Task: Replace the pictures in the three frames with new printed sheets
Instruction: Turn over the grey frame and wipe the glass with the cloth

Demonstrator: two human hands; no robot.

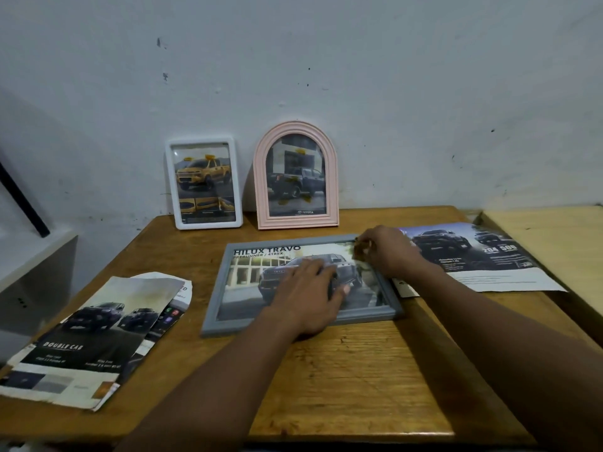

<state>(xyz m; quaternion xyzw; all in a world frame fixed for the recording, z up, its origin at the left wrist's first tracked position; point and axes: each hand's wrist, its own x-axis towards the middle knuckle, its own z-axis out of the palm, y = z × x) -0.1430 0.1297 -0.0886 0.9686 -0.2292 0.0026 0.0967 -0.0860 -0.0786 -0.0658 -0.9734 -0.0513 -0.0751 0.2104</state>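
Observation:
A grey rectangular frame [215, 308] lies flat in the middle of the wooden table [352, 370], and a printed truck sheet [261, 265] lies inside it. My left hand [310, 295] presses flat on that sheet, fingers spread. My right hand [388, 252] pinches at the frame's far right corner, fingertips together on the sheet's edge or a small tab; which one I cannot tell. A white frame [204, 184] with a yellow truck picture and a pink arched frame [295, 177] with a dark truck picture stand upright against the wall.
Cut-up brochure sheets [91, 340] lie at the table's left front. Another printed sheet [479, 256] lies to the right, partly under my right forearm. A lighter wooden surface [554, 243] adjoins on the right. A white shelf unit [32, 275] stands at the left.

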